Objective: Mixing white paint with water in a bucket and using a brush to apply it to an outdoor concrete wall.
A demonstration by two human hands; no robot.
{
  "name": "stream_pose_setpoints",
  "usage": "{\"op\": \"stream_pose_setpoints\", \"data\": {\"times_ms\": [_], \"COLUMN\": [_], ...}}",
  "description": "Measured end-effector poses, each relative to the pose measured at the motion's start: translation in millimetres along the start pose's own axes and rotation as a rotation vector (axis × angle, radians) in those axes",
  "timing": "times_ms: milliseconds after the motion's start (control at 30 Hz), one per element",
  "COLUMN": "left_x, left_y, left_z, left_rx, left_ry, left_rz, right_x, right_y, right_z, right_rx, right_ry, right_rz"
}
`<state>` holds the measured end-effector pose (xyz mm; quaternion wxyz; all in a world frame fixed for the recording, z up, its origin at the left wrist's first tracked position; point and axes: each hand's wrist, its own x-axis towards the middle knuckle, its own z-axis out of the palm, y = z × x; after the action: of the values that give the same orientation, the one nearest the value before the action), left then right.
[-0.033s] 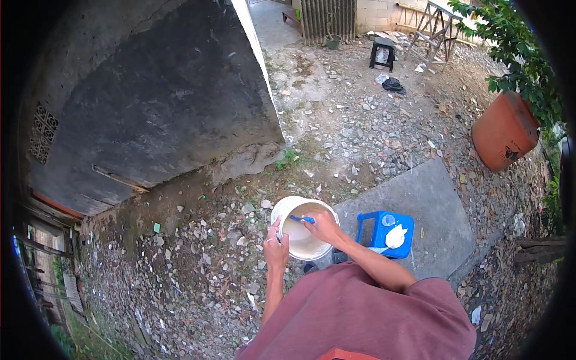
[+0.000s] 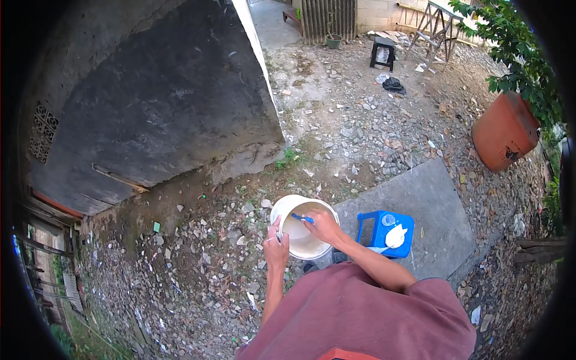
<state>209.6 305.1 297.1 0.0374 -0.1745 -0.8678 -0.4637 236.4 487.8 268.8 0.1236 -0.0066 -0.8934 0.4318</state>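
A white bucket (image 2: 276,211) is tilted in front of my body, with a pale, milky liquid (image 2: 303,243) in it. My left hand (image 2: 276,245) is closed on the bucket's left rim, the thumb up along the edge. Over the bucket's mouth, my right hand (image 2: 324,228) is closed round a tool with a blue handle (image 2: 301,218). The tool's working end is hidden, so I cannot make out its kind. Just right of the bucket stands a blue plastic stool (image 2: 404,247) with a clear cup (image 2: 388,220) and a white crumpled thing (image 2: 395,236) on it.
A grey concrete slab (image 2: 441,198) lies under the stool, amid stony ground. A dark wall (image 2: 162,114) rises at the left. Farther off are an orange container (image 2: 505,135), a black stool (image 2: 383,53), a black plastic bag (image 2: 393,85) and a wooden trestle (image 2: 433,39).
The blue handle has tilted very slightly in my right hand. My left hand and the bucket look the same.
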Motion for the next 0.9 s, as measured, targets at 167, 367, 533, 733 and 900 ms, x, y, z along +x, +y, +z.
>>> {"op": "stream_pose_setpoints", "data": {"times_ms": [167,367,533,733,900], "left_x": [-2.0,-3.0,-0.7,0.1,-5.0], "left_y": [-11.4,-15.3,-9.7,-13.7,-18.9], "left_z": [2.9,1.9,-1.2,4.9,9.0], "left_rx": [0.001,-0.020,0.025,0.077,0.068], "left_ry": [0.047,0.046,0.064,0.063,0.070], "left_rz": [0.064,0.004,0.081,0.174,0.155], "right_x": [-16.1,-15.1,-7.0,-20.7,-17.8], "right_y": [-14.9,-9.8,-10.9,-19.8,-20.3], "right_z": [8.9,3.4,-0.7,10.9,1.2], "right_rx": [-0.070,0.028,-0.056,-0.009,0.132], "right_ry": [-0.048,-0.071,0.177,-0.035,-0.025], "right_rz": [0.059,0.027,-0.009,0.168,0.353]}}
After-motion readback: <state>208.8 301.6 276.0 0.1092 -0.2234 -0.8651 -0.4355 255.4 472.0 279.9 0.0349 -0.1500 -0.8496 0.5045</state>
